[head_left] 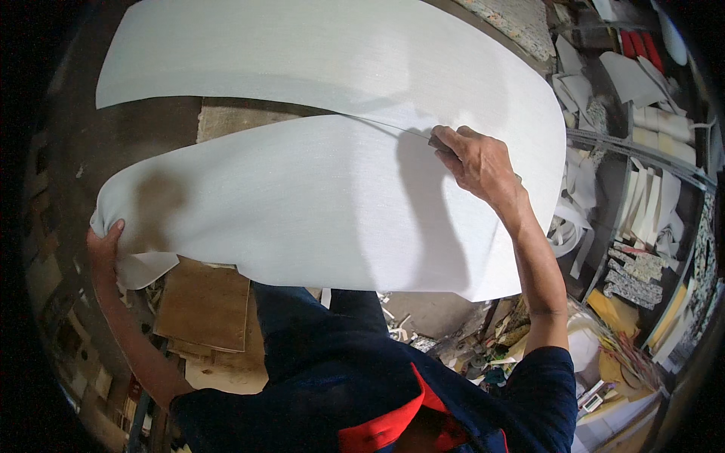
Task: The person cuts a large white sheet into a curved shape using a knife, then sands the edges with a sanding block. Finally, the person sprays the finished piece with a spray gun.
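Your white sheet (287,204) spreads across the space in front of you, its near edge just above your legs and its far part running out at the top of the view. A gap splits it from the left side inward, narrowing to a thin line where the blade of the knife (435,143) lies. The sheet looks whole to the right of your right grip (483,162).

That right grip is closed around the knife handle, over the right half of the sheet, with the sheet on every side of it. The thin blade points left and slightly away from you, along the line of the split. You cannot tell from here whether your knuckles touch the sheet.

Your left grip (106,235) is pinched on the sheet's left end, at the near part below the gap. Your thumb lies on top; the fingers underneath are hidden. The sheet bunches there, and a small white flap (149,269) hangs just beside your wrist.

Tan material (242,117) shows through the gap. Below the flap lies a brown board (202,306), and shelves (642,151) with white offcuts stand at right.
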{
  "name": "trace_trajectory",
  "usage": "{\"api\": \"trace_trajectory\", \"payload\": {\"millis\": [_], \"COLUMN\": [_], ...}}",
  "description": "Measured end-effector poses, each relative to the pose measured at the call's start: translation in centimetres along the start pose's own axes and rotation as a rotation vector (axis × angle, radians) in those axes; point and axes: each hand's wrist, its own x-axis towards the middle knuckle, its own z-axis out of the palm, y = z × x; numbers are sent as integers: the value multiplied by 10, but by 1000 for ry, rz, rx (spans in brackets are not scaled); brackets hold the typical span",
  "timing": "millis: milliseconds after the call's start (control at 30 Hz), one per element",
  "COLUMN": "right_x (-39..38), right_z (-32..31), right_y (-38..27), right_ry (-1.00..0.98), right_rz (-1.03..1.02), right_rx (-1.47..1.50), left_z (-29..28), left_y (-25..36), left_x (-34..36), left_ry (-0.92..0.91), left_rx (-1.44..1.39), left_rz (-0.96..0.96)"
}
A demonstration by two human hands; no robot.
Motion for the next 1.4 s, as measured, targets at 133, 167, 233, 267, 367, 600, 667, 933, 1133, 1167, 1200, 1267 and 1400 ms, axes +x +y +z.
{"api": "trace_trajectory", "payload": {"millis": [133,167,233,267,367,600,667,933,1133,1167,1200,1267,1400], "right_x": [-8,-11,-17,-20,-27,-43,-50,-130,-217,-227,-235,-243,-248], "right_z": [-3,-5,-8,-8,-8,-4,-5,-37,-50,-51,-50,-45,-43], "right_y": [8,10,14,15,21,35,38,62,59,56,51,39,13], "right_ry": [-9,-29,-50,-52,-23,-26,-44,-35,56,61,79,79,78], "right_rz": [12,38,66,70,46,58,74,193,361,393,423,525,511], "right_rx": [6,10,5,-3,-14,-3,-8,199,394,395,412,414,419], "left_z": [-3,-3,-3,-2,0,-9,-8,34,154,188,220,279,348], "left_y": [-7,-7,-6,-5,0,-10,-17,44,167,184,202,229,258], "left_x": [6,7,7,6,5,17,21,5,-70,-89,-108,-148,-192], "left_ry": [-14,-10,-31,-40,-99,-125,-159,271,384,258,58,-122,-209], "left_rx": [-35,-39,-69,-88,-148,-83,-106,554,674,493,242,292,350], "left_rz": [-2,1,9,1,31,19,40,289,831,972,914,863,776]}}
